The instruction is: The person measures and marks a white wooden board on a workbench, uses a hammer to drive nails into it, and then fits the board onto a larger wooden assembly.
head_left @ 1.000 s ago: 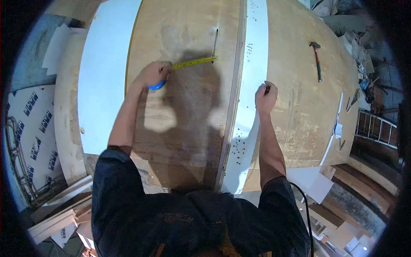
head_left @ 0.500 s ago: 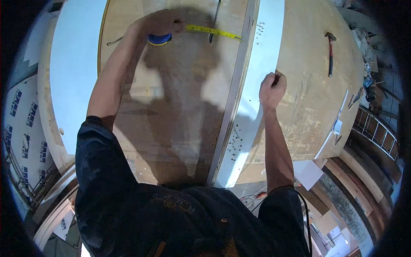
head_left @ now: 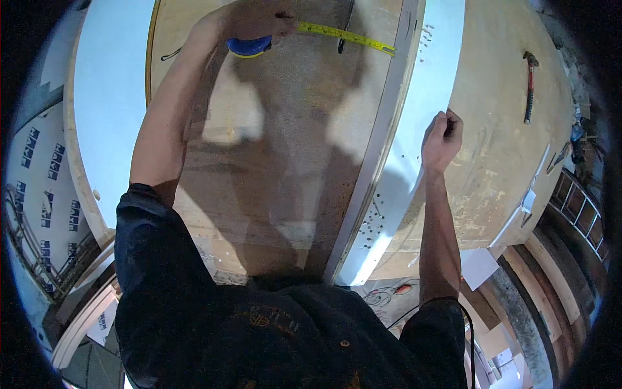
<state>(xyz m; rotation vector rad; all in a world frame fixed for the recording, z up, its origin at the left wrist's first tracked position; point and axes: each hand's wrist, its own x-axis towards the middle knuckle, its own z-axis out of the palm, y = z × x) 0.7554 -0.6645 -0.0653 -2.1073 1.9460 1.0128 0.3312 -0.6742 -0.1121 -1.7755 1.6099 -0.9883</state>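
Observation:
My left hand (head_left: 262, 19) is closed on a tape measure with a blue and yellow case (head_left: 249, 46). From it a yellow blade (head_left: 346, 35) runs right across the wooden panel (head_left: 259, 155), its end at the grey edge of a long board with a white top (head_left: 434, 71). At that white top's right edge, my right hand (head_left: 444, 142) is closed, thumb and fingers curled together. Whatever may be in its fingers is hidden. Several small dark bits (head_left: 371, 227) lie on the white surface.
A hammer (head_left: 530, 87) lies on the right wooden panel (head_left: 499, 142). Beneath the blade is a thin dark tool (head_left: 342, 45). At left is another white strip (head_left: 110, 129). A ladder (head_left: 578, 207) and stacked planks (head_left: 551, 279) stand at far right; cables (head_left: 385, 295) lie below.
The whole view has shifted, so the board, tape and hammer appear farther right. Both hands keep about the same places on the work, and the blade stays drawn out.

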